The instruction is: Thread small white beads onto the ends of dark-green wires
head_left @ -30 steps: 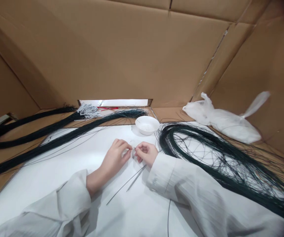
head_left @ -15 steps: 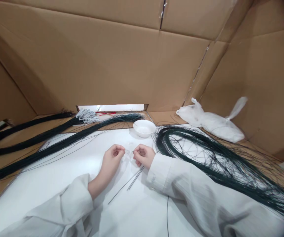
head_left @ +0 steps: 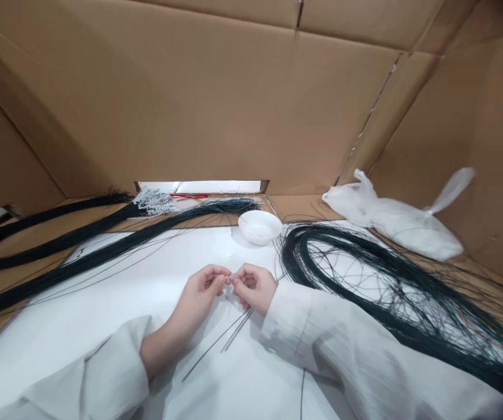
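**Matt card, thin wire, glossy film**

The walls [head_left: 216, 111] around the workplace are brown corrugated cardboard, matt and slightly rough, with taped seams. The table [head_left: 102, 315] is covered by a smooth, matt white sheet. The wire bundles [head_left: 102, 251] look like thin dark green coated wire with a faint sheen, as does the loose wire coil [head_left: 365, 280]. The bowl [head_left: 259, 226] is smooth white plastic or ceramic; which cannot be told. The bag [head_left: 395, 221] is thin, crinkled, translucent white plastic film. The sleeves [head_left: 343, 356] are soft white woven cloth, matt and creased.

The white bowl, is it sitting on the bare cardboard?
No, the white bowl stands on the white sheet, beyond both hands.
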Motion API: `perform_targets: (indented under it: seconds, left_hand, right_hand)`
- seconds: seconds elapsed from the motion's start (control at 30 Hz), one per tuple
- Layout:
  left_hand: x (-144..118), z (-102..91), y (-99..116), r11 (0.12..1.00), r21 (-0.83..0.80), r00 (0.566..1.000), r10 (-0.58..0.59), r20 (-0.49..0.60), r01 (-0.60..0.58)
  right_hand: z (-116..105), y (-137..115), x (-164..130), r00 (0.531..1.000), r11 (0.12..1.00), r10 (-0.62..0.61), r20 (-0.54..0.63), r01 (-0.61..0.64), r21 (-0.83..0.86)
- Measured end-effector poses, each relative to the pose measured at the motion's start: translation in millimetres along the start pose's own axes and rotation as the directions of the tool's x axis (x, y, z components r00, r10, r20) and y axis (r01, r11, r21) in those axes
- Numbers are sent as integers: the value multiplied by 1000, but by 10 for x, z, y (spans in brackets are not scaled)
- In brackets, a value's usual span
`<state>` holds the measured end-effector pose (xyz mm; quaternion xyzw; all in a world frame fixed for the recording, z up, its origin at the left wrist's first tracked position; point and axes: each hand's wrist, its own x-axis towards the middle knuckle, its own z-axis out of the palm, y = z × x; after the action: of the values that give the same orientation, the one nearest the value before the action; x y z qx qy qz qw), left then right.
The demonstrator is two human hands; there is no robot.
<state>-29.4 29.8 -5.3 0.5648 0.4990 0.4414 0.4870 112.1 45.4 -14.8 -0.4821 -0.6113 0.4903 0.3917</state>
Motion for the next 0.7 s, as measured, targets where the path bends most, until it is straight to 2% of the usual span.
perform_targets:
  seconds: [0.2,0.7]
  left_hand:
    - [-3,-4,4,1000,-14,1000,-11,27,11]
    - [-2,0,-1,1000,-25,1000,-4,30,5]
  right_hand:
    - [1,-9,-11,1000,1000,18,7,-18,11]
    - [-4,11,-24,999,995,-48,-20,46,-86]
